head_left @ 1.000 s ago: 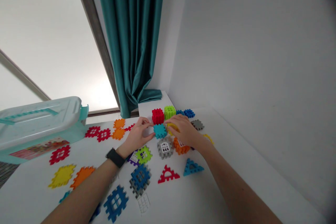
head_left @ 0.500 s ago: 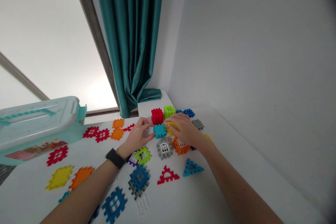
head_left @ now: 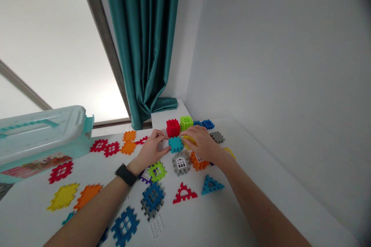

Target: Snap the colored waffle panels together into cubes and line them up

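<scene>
Just left of the teal waffle-block cube, the left hand curls inward, its fingertips against the cube's side and a black smartwatch on its wrist. To the cube's right, the right hand arches over a yellow plastic piece, its fingers reaching toward the cube's far corner. The hands are apart, one on each side, and whether either one grips cannot be told. The cube stands on a white table. Just behind the cube sits a red block cube, with a lime cube beside that and a blue piece farther right. Nearer the person than the cube are a grey cube with a white window and an orange cube. Farther toward the person lie a red triangle, a blue triangle and a blue-and-grey stack. Well left of the cube, flat red, orange and yellow pieces lie scattered below a clear-lidded teal plastic box, and a teal curtain hangs well behind the cube
</scene>
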`<state>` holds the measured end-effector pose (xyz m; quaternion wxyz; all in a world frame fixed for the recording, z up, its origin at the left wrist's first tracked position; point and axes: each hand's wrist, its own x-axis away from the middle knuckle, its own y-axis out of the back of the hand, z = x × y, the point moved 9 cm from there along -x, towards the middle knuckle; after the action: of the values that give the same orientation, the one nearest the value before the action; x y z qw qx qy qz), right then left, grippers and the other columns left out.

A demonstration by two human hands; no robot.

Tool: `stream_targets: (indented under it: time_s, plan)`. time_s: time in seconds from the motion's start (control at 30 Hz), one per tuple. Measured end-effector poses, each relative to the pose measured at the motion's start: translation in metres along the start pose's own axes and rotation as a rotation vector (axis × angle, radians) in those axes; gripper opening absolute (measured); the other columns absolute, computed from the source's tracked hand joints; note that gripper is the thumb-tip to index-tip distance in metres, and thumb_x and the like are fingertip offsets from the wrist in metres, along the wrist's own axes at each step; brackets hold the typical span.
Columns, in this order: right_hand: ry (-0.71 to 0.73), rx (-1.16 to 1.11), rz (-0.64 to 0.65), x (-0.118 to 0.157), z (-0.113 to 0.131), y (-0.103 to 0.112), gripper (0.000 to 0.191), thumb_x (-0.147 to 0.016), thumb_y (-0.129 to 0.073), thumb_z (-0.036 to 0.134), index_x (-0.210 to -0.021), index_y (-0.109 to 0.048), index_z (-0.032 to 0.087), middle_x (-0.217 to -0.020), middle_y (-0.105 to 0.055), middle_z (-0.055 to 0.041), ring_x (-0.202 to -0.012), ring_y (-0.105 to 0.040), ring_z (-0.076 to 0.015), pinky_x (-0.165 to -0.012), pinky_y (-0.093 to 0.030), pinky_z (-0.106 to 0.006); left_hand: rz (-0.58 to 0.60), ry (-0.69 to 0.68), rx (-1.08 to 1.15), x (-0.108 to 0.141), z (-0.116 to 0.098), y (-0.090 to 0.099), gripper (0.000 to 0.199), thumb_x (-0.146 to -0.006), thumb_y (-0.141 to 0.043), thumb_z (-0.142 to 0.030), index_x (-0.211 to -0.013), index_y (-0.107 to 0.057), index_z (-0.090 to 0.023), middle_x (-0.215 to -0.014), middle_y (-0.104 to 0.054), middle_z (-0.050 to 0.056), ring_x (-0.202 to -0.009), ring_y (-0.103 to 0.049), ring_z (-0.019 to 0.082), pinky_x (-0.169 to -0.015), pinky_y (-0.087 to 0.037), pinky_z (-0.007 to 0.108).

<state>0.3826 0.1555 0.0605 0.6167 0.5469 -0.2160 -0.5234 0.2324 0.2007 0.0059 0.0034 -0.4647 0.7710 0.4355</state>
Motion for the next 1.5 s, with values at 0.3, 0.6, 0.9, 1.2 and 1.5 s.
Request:
stream_targets:
  time_s: [0.3, 0.6, 0.9, 1.2, 1.5]
  plan:
    - [-0.013, -0.008, 0.006, 0.000, -0.002, -0.002, 0.023, -0.097, -0.051, 0.025, -0.113, -0.066, 0.020, -0.112, -0.070, -0.0080, -0.110, -0.058, -0.0242, -0.102, -0.038, -0.043, 0.006, -0.003, -0.005, 0.001, 0.001, -0.001, 0.026, -0.084, -0.068, -0.028, -0.109, -0.067, -0.022, -0.112, -0.052, 0.008, -0.101, -0.059, 0.022, -0.092, -0.054, 0.040]
    - [-0.003, -0.016, -0.002, 0.002, 0.000, 0.001, 0.024, -0.096, -0.051, 0.024, -0.114, -0.066, 0.021, -0.110, -0.070, -0.0081, -0.110, -0.058, -0.0242, -0.102, -0.038, -0.043, 0.000, 0.002, -0.021, 0.001, 0.002, -0.001, 0.029, -0.084, -0.069, -0.030, -0.112, -0.065, -0.022, -0.114, -0.052, 0.008, -0.104, -0.059, 0.023, -0.094, -0.054, 0.042]
    - [0.015, 0.010, -0.006, 0.003, 0.006, 0.001, 0.024, -0.096, -0.052, 0.023, -0.115, -0.066, 0.019, -0.111, -0.070, -0.0086, -0.108, -0.058, -0.0243, -0.102, -0.039, -0.044, 0.007, -0.032, -0.085, -0.002, -0.003, 0.006, 0.033, -0.085, -0.067, -0.035, -0.116, -0.064, -0.023, -0.115, -0.053, 0.008, -0.103, -0.060, 0.024, -0.093, -0.054, 0.043]
    - [0.027, -0.011, -0.036, 0.011, 0.030, 0.000, 0.021, -0.096, -0.052, 0.022, -0.112, -0.066, 0.021, -0.112, -0.069, -0.0081, -0.109, -0.058, -0.0238, -0.102, -0.040, -0.042, 0.044, -0.042, -0.091, 0.004, -0.018, 0.021, 0.030, -0.090, -0.059, -0.033, -0.118, -0.062, -0.023, -0.116, -0.053, 0.008, -0.101, -0.062, 0.023, -0.093, -0.055, 0.041]
    - [0.040, -0.054, -0.025, 0.012, 0.059, -0.017, 0.022, -0.094, -0.053, 0.021, -0.112, -0.066, 0.021, -0.110, -0.068, -0.0083, -0.109, -0.057, -0.0240, -0.102, -0.040, -0.042, 0.022, -0.024, -0.159, 0.024, -0.020, 0.056, 0.028, -0.091, -0.056, -0.033, -0.116, -0.063, -0.021, -0.114, -0.055, 0.008, -0.098, -0.062, 0.021, -0.092, -0.054, 0.040]
